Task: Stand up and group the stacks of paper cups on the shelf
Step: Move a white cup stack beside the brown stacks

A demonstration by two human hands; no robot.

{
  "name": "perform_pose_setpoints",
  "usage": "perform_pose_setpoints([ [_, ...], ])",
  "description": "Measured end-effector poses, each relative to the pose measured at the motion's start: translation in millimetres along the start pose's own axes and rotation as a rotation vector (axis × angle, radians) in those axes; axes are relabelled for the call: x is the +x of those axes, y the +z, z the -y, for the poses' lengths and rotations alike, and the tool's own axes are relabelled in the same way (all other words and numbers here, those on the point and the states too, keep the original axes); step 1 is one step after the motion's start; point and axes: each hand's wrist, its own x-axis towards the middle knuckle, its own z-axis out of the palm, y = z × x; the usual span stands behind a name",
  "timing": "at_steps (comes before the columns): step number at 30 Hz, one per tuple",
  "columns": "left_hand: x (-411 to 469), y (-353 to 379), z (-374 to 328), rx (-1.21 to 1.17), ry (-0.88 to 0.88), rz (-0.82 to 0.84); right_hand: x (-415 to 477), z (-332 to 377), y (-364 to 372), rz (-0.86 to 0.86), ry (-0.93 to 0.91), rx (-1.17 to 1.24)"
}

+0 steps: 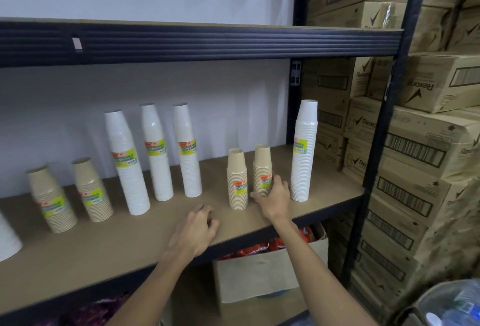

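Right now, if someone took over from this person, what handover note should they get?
Right hand grips the base of a brown stack, right of mid-shelf. Left hand is over the shelf front, fingers loosely curled, holding nothing.
All stacks in view stand upright. Three white stacks stand mid-shelf, a lone white stack at the right end; two brown stacks at the left, another brown stack beside the held one.
Left: bring browns together and whites together.

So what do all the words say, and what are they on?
"DISPOSABLE TABLEWARE": green label on the white cup stacks and brown cup stacks.
"Rexona": cardboard boxes beside the shelf.
Small print and barcode numbers: too blurry to read.
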Motion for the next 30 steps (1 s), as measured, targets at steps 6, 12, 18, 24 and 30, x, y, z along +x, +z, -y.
perform_pose_setpoints([
  [6,-0.2,-1.9,-1.7,0.008,-0.015,0.021,-1.0,-7.8,1.8,0.034,-0.039,0.032],
  [12,-4.4,-4.0,-7.4,0.042,-0.012,0.066,-5.3,-0.1,-4.3,0.029,-0.026,-0.004],
  [18,1.4,5.6,-1.5,0.029,0.043,0.116,-11.8,-4.7,-15.7,0.072,-0.023,0.088],
  [24,5.7,11.0,-14.1,0.072,-0.008,0.097,-29.0,-15.1,-44.9,-0.413,-0.055,0.252],
  [30,5.1,10.4,-17.2,0.135,-0.018,0.083,4.5,-25.8,-56.6,-0.380,0.108,0.198],
])
